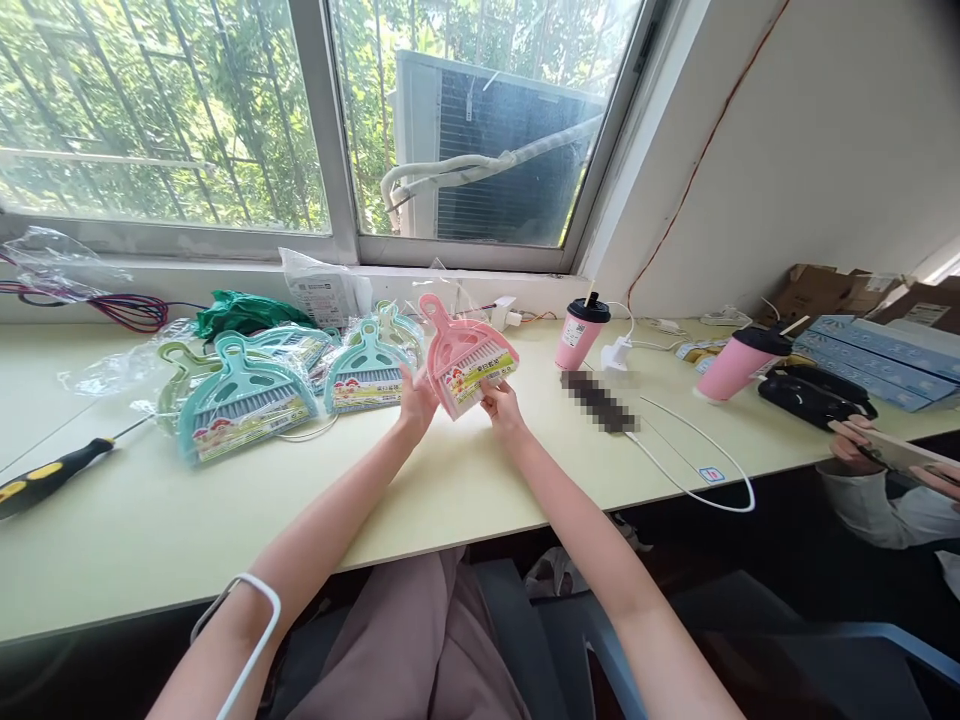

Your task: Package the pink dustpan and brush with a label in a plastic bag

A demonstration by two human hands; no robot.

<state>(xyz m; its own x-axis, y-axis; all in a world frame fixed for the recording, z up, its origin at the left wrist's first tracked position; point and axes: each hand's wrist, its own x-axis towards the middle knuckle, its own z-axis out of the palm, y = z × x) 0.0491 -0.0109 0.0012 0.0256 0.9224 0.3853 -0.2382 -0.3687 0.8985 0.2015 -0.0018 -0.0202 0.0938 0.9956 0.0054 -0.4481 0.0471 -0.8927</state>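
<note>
A pink dustpan and brush set (465, 350) with a printed label is held up, slightly tilted, over the pale table (420, 500). Fingers of my left hand (417, 402) close on its lower left edge. My right hand (501, 402) grips the bottom edge near the label. Just left of it lies a blue dustpan and brush set (365, 372). Another blue set (244, 400) lies farther left, partly over a green one (176, 375). Further sets in clear wrap are partly hidden behind them.
A screwdriver (60, 475) lies at the left. Two pink cups (576, 335) with black lids, a white charger (616, 355) and its cable stand or lie to the right. Beyond are a black case (814, 395), blue boxes (877, 355) and another person's hands (862, 445).
</note>
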